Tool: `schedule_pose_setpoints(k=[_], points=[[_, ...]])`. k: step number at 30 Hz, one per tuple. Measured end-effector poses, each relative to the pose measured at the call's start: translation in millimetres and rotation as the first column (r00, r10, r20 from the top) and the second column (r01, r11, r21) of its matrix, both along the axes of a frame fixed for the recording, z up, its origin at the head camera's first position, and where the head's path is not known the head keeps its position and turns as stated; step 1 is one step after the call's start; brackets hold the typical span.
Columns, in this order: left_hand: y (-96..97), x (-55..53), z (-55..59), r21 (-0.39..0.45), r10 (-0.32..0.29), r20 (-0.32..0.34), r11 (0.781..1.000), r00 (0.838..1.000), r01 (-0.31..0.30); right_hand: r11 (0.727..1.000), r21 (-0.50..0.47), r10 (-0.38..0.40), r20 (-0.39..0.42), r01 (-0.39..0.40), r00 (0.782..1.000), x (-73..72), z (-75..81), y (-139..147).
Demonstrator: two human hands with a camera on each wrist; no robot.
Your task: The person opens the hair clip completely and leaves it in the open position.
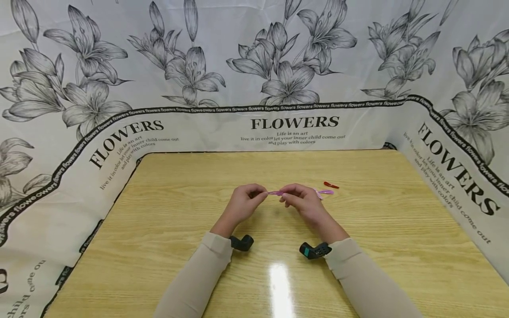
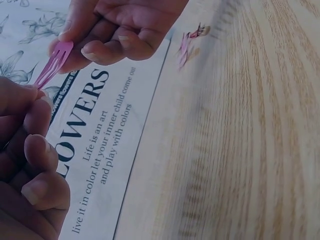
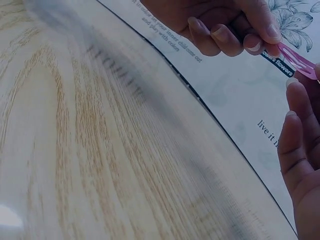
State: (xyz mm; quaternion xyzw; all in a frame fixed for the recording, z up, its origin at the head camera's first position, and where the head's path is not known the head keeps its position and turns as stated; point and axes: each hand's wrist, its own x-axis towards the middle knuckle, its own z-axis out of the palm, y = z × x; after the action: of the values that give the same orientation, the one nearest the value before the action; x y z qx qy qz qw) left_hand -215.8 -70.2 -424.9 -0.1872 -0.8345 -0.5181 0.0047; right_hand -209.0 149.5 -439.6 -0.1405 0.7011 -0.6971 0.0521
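Between my two hands, raised above the table, is a pink snap hair clip (image 2: pixel 55 62). My left hand (image 1: pixel 244 203) pinches its narrow end between thumb and forefinger. At the wider end, my right hand (image 1: pixel 304 203) pinches it the same way. The slots in the clip's metal show in both wrist views, and the clip (image 3: pixel 297 61) points across from hand to hand. Just beyond my right hand lie pinkish-purple hair clips (image 1: pixel 327 192), partly hidden by its fingers. A red hair clip (image 1: pixel 331 185) rests a little farther back.
The wood-grain table (image 1: pixel 179 190) reflects a bright light near its front. A white flower-printed cloth (image 1: pixel 207 128) rises behind the table and along both sides. Dark wrist devices (image 1: pixel 241 243) sit at both cuffs.
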Motion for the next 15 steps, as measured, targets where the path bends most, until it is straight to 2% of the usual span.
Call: schedule_pose_setpoints(k=[7,15], points=[[0.9,1.6,0.4,0.005,-0.009,0.027,1.0,1.0,0.009,1.0,-0.002,0.008,0.02,-0.008,1.0,0.7,1.0,0.4],[1.1,1.3,-2.7,0.018,-0.042,0.024,0.999,0.999,0.042,1.0,0.001,-0.004,0.02,0.003,1.0,3.2,4.2,-0.2]])
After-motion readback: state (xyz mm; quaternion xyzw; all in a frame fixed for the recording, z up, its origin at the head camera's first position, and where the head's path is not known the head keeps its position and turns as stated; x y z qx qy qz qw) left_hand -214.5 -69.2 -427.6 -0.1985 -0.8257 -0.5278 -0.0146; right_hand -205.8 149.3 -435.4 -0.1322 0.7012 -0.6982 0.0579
